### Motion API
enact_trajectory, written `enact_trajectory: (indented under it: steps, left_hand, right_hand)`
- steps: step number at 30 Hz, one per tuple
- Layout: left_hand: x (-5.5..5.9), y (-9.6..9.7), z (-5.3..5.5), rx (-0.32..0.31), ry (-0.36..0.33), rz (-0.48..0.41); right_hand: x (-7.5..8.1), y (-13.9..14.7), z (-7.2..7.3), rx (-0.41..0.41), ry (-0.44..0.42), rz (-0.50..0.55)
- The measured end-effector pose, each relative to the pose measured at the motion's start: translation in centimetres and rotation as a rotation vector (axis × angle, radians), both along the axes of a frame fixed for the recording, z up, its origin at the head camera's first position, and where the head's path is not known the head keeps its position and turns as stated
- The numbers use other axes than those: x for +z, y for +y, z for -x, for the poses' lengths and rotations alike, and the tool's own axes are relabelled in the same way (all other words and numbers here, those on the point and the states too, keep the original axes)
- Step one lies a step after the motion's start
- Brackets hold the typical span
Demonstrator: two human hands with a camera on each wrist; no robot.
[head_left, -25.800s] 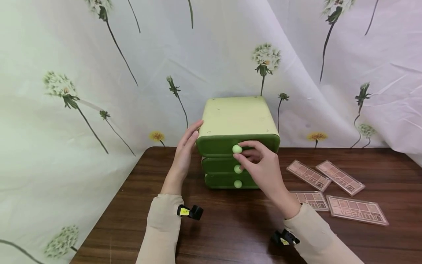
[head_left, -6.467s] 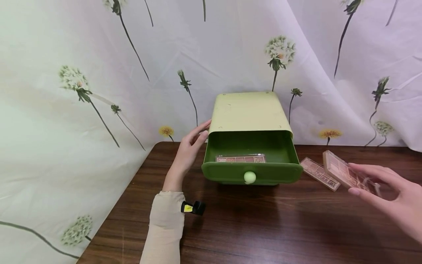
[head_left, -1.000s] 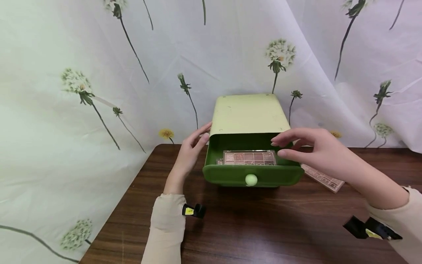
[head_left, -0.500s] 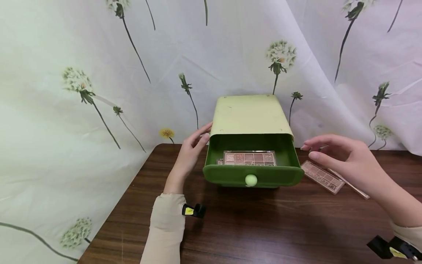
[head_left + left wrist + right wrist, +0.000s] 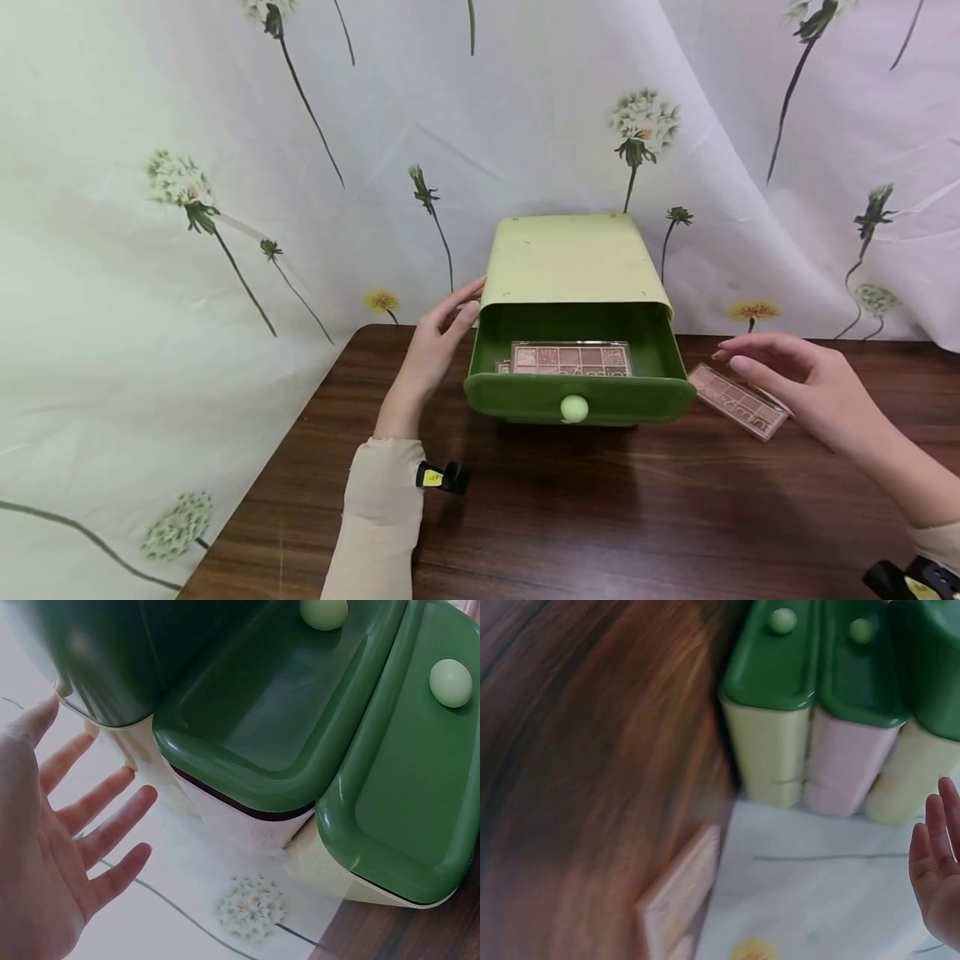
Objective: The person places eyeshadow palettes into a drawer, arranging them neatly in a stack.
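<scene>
A small cabinet with a cream top (image 5: 577, 258) and green drawers stands on the table, its top drawer (image 5: 517, 397) pulled out. Inside lies an eyeshadow palette (image 5: 572, 358), overlapping another whose left end peeks out. My left hand (image 5: 431, 354) rests its fingertips along the cabinet's left side, fingers spread in the left wrist view. My right hand (image 5: 825, 387) hovers, fingers relaxed and holding nothing, over an eyeshadow palette (image 5: 738, 402) on the table. Another palette's edge shows there, mostly hidden by the hand.
Two lower drawers with round pale knobs (image 5: 451, 683) are shut beneath the top one. A floral cloth (image 5: 300, 167) hangs behind and left of the dark wooden table (image 5: 562, 517). A black wrist camera (image 5: 444, 477) sits on the left sleeve.
Earlier the top drawer was shut and several palettes lay on the table; the drawer was opened and two palettes put in. Lately my right hand moved right, from drawer to table palettes.
</scene>
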State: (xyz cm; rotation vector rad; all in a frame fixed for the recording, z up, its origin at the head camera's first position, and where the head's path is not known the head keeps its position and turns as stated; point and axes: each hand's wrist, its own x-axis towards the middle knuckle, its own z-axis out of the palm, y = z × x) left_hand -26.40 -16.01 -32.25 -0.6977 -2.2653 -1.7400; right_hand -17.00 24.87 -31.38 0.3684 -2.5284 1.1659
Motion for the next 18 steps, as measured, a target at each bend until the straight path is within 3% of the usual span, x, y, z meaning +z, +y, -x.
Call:
enact_trajectory:
  steps: [18]
  left_hand:
    - [0.1, -0.1, -0.1, 0.007, -0.005, 0.015]
  right_hand:
    - [-5.4, 5.0, 3.2, 0.032, -0.119, -0.082]
